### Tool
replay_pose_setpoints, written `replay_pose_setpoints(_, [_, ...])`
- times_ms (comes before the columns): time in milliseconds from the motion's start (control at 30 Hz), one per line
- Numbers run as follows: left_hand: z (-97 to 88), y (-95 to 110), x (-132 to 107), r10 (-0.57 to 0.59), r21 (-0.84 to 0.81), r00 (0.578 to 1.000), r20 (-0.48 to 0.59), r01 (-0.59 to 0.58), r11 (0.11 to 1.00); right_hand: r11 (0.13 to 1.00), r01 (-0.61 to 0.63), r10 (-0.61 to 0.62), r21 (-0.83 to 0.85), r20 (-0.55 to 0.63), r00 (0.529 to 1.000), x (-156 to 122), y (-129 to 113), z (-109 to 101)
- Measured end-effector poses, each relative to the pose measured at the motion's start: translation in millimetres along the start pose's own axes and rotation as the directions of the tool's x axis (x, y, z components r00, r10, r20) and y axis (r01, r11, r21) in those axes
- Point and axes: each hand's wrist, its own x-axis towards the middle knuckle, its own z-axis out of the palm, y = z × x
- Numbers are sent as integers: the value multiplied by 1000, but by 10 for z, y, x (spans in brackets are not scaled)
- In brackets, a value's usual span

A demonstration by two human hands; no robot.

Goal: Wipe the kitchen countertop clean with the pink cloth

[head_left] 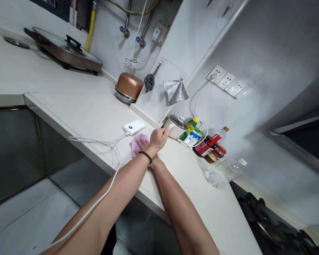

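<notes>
My left hand (160, 138), with a dark bead bracelet on its wrist, is closed around the handle of a small cream electric pot (172, 130) with a glass lid. The pot stands on the white counter near the wall. Crossing beneath my left wrist, my right hand (143, 145) grips and presses a purple cloth (134, 144) against the counter. Part of the right hand is hidden by the left wrist. Just behind the cloth lies a white power bank (133, 127) with a white cable plugged into it.
Right of the pot stand seasoning packets (192, 137), a dark sauce bottle (202, 147), a red-lidded jar (215, 154) and a clear plastic jug (223, 172). A copper-coloured pot (130, 86) and an electric pan (69, 49) sit further left. The white cable (106, 193) trails over my left arm.
</notes>
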Motion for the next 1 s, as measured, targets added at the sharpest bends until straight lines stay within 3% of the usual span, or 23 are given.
replay_pose_setpoints(200, [-26,-56,20,30,-107,998,-56,-36,994,997,62,-61,34,-45,997,-529,-249,-34])
replay_pose_setpoints(333, [8,-90,-10,13,-49,999,-29,-14,999,998,-51,52,46,-36,998,-1088,-165,-78])
replay_pose_setpoints(467, [34,-114,-30,-9,0,1000,11,9,1000,976,-215,217,26,-79,973,-1805,193,-57])
replay_pose_setpoints(600, [38,-118,-47,-30,39,999,22,29,999,936,-352,345,-6,-180,921,-2707,694,-4])
replay_pose_setpoints(833, [36,-110,-40,-19,30,999,31,18,999,793,-608,567,-48,-309,764,-4399,1463,196])
replay_pose_setpoints(900, [40,-95,-38,-14,12,1000,28,14,1000,781,-622,570,-62,-337,749,-4644,1558,249])
replay_pose_setpoints(1000, [50,-63,-39,0,-25,1000,29,0,1000,809,-582,529,-81,-331,781,-4665,1498,248])
